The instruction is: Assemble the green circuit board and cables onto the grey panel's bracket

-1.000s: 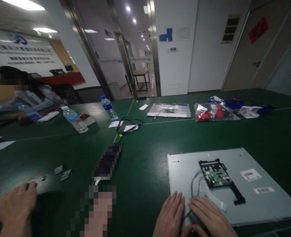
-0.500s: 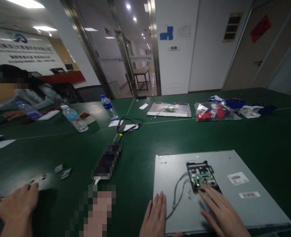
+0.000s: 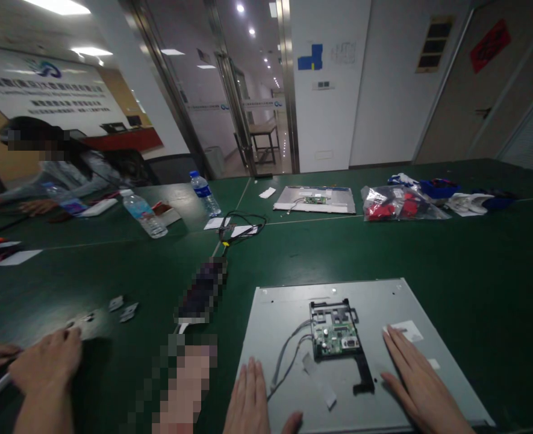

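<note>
A flat grey metal panel lies on the green table in front of me. On its middle sits a black bracket with a green circuit board, and grey cables run from it toward the near left. My left hand rests flat at the panel's near left edge, thumb spread. My right hand lies flat on the panel's right part, fingers stretched, partly covering a white label. Neither hand holds anything.
Another person's hand is at the left, near small metal pieces. Behind are bottles, coiled black cable, a second panel and a plastic bag. A person sits at the far left.
The panel with its board has shifted left, and my left hand has moved left with it. My right hand has left the board's edge and now lies right of it, at the label.
</note>
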`<state>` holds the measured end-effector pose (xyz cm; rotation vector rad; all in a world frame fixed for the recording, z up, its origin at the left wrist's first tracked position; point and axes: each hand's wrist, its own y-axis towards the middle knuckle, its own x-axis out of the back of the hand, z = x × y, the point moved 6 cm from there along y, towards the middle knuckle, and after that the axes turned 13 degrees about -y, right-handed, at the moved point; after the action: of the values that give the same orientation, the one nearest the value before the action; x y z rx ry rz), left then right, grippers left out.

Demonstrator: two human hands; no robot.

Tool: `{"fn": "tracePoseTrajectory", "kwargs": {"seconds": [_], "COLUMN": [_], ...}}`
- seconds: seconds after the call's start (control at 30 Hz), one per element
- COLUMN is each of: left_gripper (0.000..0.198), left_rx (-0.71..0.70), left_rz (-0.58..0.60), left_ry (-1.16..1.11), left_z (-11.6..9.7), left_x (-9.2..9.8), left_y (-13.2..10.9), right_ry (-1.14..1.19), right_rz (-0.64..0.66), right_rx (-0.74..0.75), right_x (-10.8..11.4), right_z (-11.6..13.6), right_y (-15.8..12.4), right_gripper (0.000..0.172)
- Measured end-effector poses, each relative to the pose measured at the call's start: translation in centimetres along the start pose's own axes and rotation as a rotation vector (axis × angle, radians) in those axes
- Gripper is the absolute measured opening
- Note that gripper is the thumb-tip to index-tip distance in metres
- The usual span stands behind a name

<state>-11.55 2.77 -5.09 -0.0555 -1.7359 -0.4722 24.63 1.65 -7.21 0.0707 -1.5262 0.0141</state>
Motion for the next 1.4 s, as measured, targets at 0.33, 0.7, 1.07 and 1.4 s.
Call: {"fn": "tracePoseTrajectory", "kwargs": {"seconds": [0.33, 0.7, 1.07, 1.4], "left_gripper": [0.100, 0.058, 0.029, 0.025], "left_rx": [0.193, -0.027, -0.117, -0.147], "left_rz": [0.073, -0.081, -0.038, 0.025], "left_ry": [-0.016, -0.105, -0.325, -0.546], "left_z": [-0.4, -3.6, -6.2, -7.9], "left_x": [1.0, 5.1, 5.2, 5.8], "left_y": [1.1, 3.9, 6.9, 7.5], "right_ry": [0.035, 0.122, 0.107, 0.113], "right_rz": [-0.020, -0.073, -0.112, -0.098], "right_rx": [0.030, 0.035, 0.025, 0.023], "right_x": [1.3, 2.2, 2.5, 2.3], "right_z": [1.4, 2.3, 2.4, 2.7], "right_y": [1.7, 2.2, 2.4, 2.7], "right_gripper": [0.072, 0.070, 0.069, 0.069]}}
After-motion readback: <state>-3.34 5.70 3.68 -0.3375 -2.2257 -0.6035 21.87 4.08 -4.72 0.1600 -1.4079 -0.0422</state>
